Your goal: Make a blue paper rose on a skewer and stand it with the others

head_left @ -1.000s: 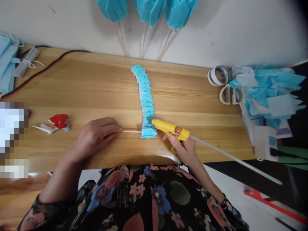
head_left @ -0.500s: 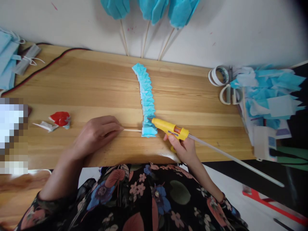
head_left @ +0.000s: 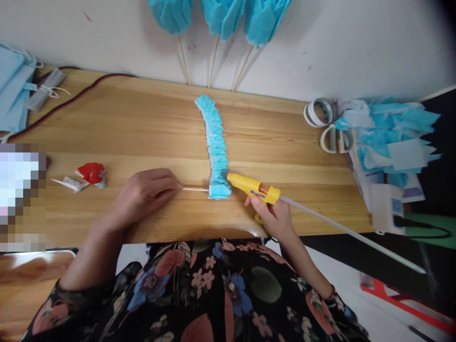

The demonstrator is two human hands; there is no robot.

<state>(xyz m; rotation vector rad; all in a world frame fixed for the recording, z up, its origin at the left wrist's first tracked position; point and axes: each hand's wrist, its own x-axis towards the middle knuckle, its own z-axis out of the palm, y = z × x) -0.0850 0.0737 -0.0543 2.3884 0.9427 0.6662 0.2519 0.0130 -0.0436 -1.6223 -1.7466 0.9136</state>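
My left hand [head_left: 149,192] is closed on the end of a thin wooden stick [head_left: 195,190]. The stick's other end runs into the near end of a pleated light-blue strip [head_left: 216,142], which curves away across the table. The strip's near end looks wrapped over the stick. In my right hand [head_left: 274,213] is a yellow hot glue gun [head_left: 249,185], with a long clear glue stick [head_left: 349,231] sticking out of its back. The gun's nozzle is beside the strip's right edge, just above the wrapped part; whether it touches cannot be made out.
Three blue flowers on sticks [head_left: 217,19] stand at the wall. Tape rolls [head_left: 322,113], a pile of blue pieces [head_left: 395,137] and a white box with a plug [head_left: 387,209] lie right. Folded face masks [head_left: 14,90], a cable [head_left: 81,90] and a red wrapper [head_left: 91,173] are left.
The glue gun has shifted slightly right relative to the strip, its tip moving back toward the strip's edge. My left hand keeps its hold on the stick. The whole view has shifted a little.
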